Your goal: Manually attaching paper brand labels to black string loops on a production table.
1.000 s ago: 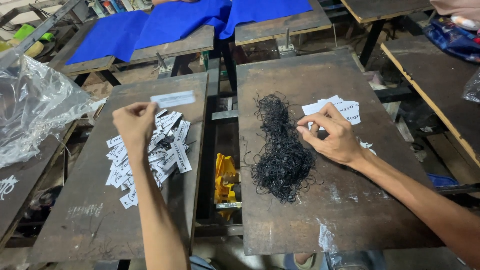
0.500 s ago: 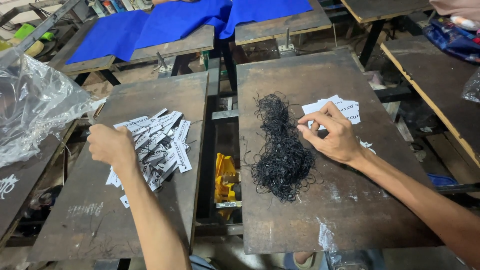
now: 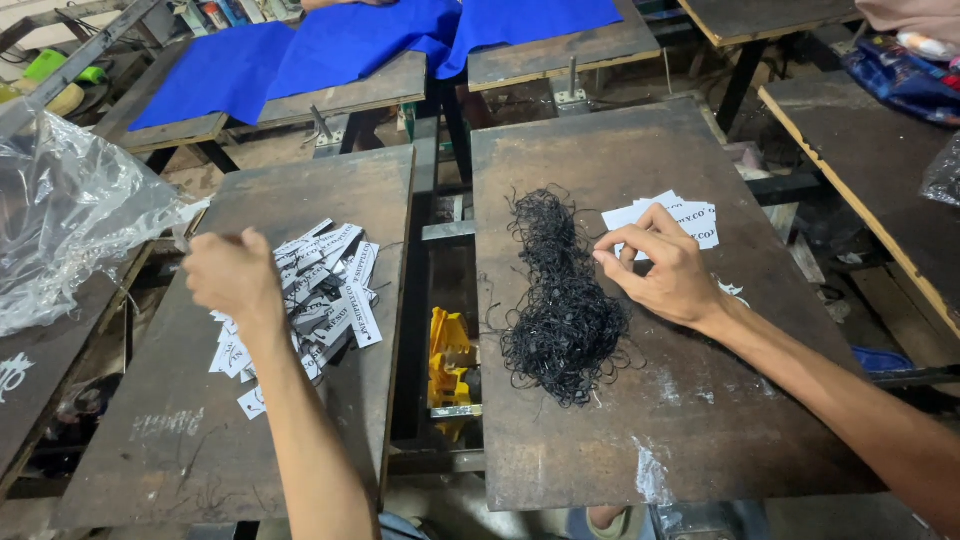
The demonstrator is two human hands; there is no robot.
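Roughly midway, I judge: my left hand (image 3: 232, 275), fist closed, grip contents unclear, touches the strung tags (image 3: 318, 290); right hand (image 3: 668, 272) pinches near plain tags (image 3: 668, 218) at one o'clock of the black strings (image 3: 560, 300).

tags (image 3: 320, 290) on left board, just right of left hand (image 3: 232, 275) | string tangle (image 3: 560, 300) on right board, left of right hand's fingers (image 3: 625, 245) | tag stack (image 3: 672, 218) behind them

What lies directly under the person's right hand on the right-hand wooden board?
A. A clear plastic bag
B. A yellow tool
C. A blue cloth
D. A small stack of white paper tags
D: the right hand rests over the small stack of white paper tags, beside the tangled pile of black strings on the right-hand dark wooden board.
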